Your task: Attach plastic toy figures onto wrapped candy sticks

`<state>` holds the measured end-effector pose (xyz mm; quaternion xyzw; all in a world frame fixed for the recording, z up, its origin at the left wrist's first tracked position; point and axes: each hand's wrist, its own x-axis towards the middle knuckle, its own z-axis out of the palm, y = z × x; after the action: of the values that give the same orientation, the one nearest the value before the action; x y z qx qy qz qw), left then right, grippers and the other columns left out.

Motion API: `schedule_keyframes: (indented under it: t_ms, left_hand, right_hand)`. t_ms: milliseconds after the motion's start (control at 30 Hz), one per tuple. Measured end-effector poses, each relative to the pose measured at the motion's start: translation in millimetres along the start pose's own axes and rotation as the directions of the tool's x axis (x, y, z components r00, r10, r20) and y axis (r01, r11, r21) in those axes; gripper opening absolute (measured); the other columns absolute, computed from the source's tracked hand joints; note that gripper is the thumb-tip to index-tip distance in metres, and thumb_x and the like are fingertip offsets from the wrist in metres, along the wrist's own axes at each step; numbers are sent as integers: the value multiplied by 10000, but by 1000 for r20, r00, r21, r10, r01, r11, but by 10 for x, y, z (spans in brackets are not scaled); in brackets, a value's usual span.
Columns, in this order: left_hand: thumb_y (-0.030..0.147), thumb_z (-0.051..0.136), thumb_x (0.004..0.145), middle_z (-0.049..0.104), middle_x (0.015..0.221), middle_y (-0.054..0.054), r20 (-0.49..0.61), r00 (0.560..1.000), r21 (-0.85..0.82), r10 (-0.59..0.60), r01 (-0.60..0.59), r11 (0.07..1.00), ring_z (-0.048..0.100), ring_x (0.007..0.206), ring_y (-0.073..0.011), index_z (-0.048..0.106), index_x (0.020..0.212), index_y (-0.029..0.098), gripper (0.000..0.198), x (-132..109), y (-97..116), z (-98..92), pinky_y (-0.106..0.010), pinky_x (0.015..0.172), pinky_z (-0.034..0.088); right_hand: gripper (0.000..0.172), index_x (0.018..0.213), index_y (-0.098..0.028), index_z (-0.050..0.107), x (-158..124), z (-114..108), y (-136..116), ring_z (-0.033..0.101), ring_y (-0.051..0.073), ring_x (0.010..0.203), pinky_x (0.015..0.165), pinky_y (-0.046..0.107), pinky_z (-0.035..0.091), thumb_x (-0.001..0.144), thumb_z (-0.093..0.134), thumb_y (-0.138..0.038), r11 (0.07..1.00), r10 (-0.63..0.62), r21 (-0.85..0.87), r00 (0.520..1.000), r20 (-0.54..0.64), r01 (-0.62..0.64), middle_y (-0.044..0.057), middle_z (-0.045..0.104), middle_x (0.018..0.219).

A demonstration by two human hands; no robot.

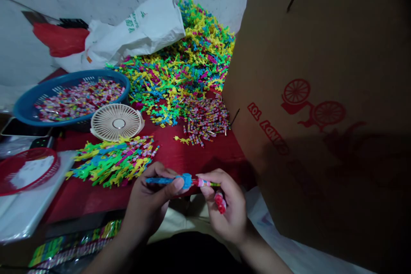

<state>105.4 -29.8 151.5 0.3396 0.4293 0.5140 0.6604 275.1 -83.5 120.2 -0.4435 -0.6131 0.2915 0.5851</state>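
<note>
My left hand (pixel 150 199) is closed on a blue plastic toy piece (pixel 186 180) near the table's front edge. Between finger and thumb, my right hand (pixel 226 205) pinches a small candy tube (pixel 204 183) with pink, red and yellow-green parts. The tube's red end meets the blue piece. More red and pink tubes (pixel 220 202) stick out under the fingers of my right hand. To the left lies a bundle of assembled toy sticks (pixel 112 160), with coloured figures at one end and candy tubes at the other.
A large pile of coloured toy pieces (pixel 180 68) lies at the back, beside loose candy tubes (pixel 208 120). On the left are a blue basket (pixel 22 105), a white fan (pixel 117 123), a red basket (pixel 55 167) and plastic bags (pixel 41 205). A cardboard box (pixel 314 51) stands right.
</note>
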Motion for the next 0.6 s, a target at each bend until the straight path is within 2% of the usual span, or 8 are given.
schedule_keyframes:
  t_ms: [167, 300, 400, 433, 500, 533, 567, 600]
  left_hand:
    - [280, 993, 594, 706, 640, 22, 69, 997, 58, -22, 18, 998, 658, 582, -126, 608, 649, 198, 398, -23, -4, -93, -226, 590, 537]
    - [316, 982, 613, 693, 641, 25, 58, 998, 95, -13, 7, 995, 666, 600, -138, 617, 663, 199, 387, 5, -87, -89, -247, 616, 562]
    - [346, 942, 671, 720, 702, 12, -36, 986, 266, 164, -149, 952, 702, 677, -165, 659, 729, 207, 321, 178, -198, -201, -286, 705, 592]
    - [351, 917, 710, 740, 750, 2, -83, 954, 371, 290, -240, 897, 717, 718, -173, 675, 770, 210, 287, 280, -226, -298, -297, 745, 594]
    - [353, 844, 804, 783, 890, -31, -116, 816, 619, 566, -386, 684, 747, 833, -201, 698, 872, 217, 211, 536, -248, -598, -334, 839, 592]
    - [358, 810, 832, 792, 931, -50, -68, 724, 726, 686, -436, 532, 754, 879, -223, 708, 892, 214, 186, 677, -238, -794, -366, 883, 590]
    - [359, 761, 870, 797, 964, -71, 40, 664, 805, 747, -464, 370, 757, 948, -250, 724, 897, 212, 154, 814, -215, -1011, -410, 953, 576]
    - [360, 736, 883, 798, 957, -87, 186, 644, 851, 742, -483, 207, 750, 1003, -281, 739, 868, 214, 147, 936, -184, -1235, -453, 1001, 558]
  right_hand:
    - [372, 1292, -281, 666, -56, -58, -32, 686, 232, 866, 748, 348, 565, 989, 557, -93, 994, -48, -94, 997, 62, 53, 74, 705, 1011]
    - [290, 1237, -265, 678, -1, -32, 55, 692, 220, 901, 792, 335, 569, 1007, 559, -134, 996, -27, -82, 998, 64, 33, 70, 715, 1028]
    - [258, 1282, -256, 666, 113, -31, 395, 707, 207, 971, 860, 320, 565, 1045, 564, -253, 987, 93, -134, 995, 47, -86, 71, 731, 1095]
    - [297, 1333, -249, 646, 149, -36, 566, 713, 207, 982, 867, 318, 565, 1055, 555, -300, 977, 140, -167, 990, 21, -135, 76, 738, 1121]
    - [328, 1306, -221, 658, 191, -48, 949, 716, 228, 1041, 909, 341, 560, 1061, 541, -405, 948, 214, -225, 974, -79, -227, 102, 750, 1169]
    - [343, 1266, -209, 673, 192, -53, 1136, 713, 243, 1083, 937, 356, 555, 1062, 526, -443, 935, 243, -243, 965, -98, -260, 119, 752, 1203]
    - [362, 1226, -201, 686, 178, -56, 1305, 714, 253, 1096, 948, 368, 553, 1062, 511, -473, 921, 270, -264, 958, -93, -285, 128, 757, 1206]
    - [382, 1186, -197, 696, 150, -60, 1448, 718, 260, 1093, 948, 378, 554, 1061, 497, -499, 911, 288, -283, 954, -87, -301, 134, 763, 1196]
